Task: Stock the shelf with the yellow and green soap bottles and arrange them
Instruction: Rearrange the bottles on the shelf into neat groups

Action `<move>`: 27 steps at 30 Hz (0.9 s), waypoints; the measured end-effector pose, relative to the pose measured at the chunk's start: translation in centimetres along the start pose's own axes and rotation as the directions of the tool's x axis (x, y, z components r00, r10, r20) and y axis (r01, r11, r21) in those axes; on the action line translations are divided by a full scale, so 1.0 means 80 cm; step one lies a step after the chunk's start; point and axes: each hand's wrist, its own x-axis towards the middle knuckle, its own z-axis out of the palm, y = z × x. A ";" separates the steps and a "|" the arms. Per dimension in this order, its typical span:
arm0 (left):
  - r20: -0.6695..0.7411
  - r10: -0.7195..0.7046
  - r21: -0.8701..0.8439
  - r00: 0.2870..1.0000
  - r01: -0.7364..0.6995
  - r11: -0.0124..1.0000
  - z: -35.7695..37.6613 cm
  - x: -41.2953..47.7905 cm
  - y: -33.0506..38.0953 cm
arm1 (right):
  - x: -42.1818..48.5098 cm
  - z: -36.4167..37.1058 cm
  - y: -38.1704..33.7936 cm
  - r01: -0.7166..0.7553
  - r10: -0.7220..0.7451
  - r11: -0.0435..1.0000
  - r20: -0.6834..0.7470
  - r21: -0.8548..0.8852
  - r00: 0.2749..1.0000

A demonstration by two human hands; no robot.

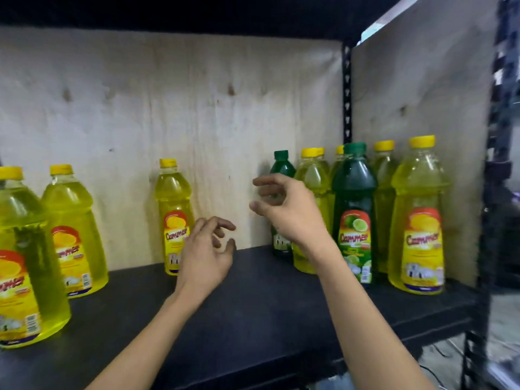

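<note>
Both hands empty, fingers loosely curled: left hand (pixel 206 257) mid-shelf, right hand (pixel 284 209) at its 1 o'clock. Yellow bottle (pixel 174 218) at left hand's 9 o'clock; green bottle (pixel 282 164) just behind right hand. I judge best: grip body low, slide upright along shelf (pixel 253 305), spare neighbours.

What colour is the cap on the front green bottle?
Green cap, best seen in the head view.

Three yellow plastic soap bottles (pixel 73 230) stand left on the black shelf board (pixel 253 311), strung from front edge back to the plywood back panel (pixel 168 108). Right end: tight cluster, green plastic soap bottle (pixel 355 192) in front, yellow ones (pixel 419 192) beside and behind.
</note>
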 end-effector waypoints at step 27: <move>0.396 -0.044 -0.384 0.917 0.209 0.899 0.209 -0.081 0.274 | -0.018 -0.251 0.048 -0.345 0.192 0.899 -0.464 -0.271 0.865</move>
